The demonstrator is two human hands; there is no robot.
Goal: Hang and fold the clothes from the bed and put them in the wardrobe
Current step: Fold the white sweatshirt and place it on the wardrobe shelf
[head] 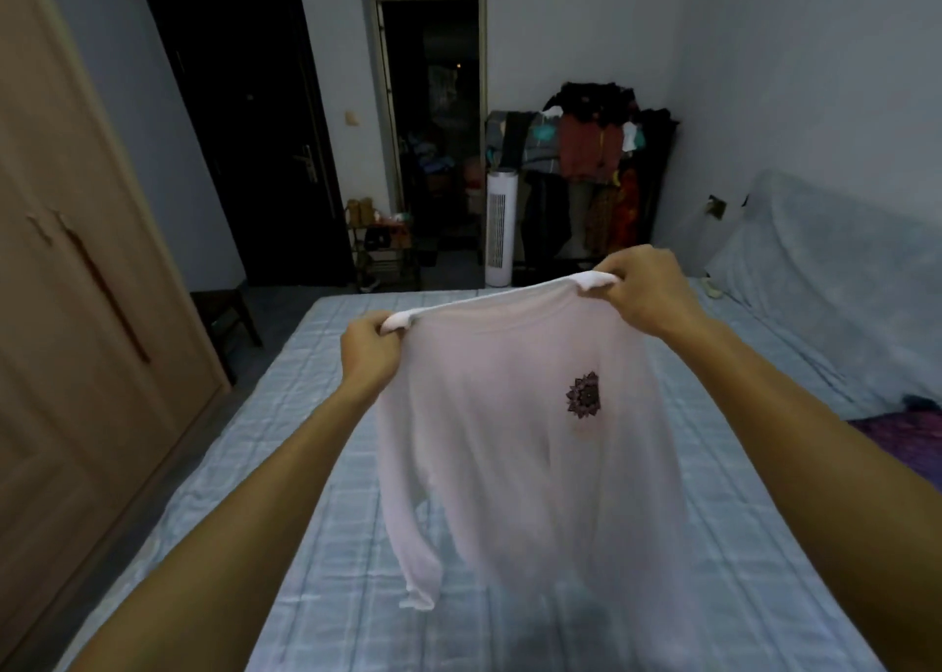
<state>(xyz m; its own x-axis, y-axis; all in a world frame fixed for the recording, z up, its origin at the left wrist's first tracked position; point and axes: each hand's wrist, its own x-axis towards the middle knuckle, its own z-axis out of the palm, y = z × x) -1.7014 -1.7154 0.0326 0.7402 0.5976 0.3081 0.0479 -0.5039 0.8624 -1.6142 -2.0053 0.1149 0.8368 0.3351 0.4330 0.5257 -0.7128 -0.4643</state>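
While it hangs free in the air, the pale long-sleeved shirt (509, 457) is held up by its shoulders: one shoulder is pinched in the left hand (368, 352), the other is gripped in the right hand (645, 291). Below the hands the bed (285, 431) is spread. Beyond the left hand the wardrobe (86, 273) is seen closed. Judged from this, the shirt is neither folded nor hung yet, and nothing is put away.

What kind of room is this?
Most likely a home bedroom: a bed with a blue checked cover, a wooden wardrobe on the left, and a loaded clothes rack by the far wall.
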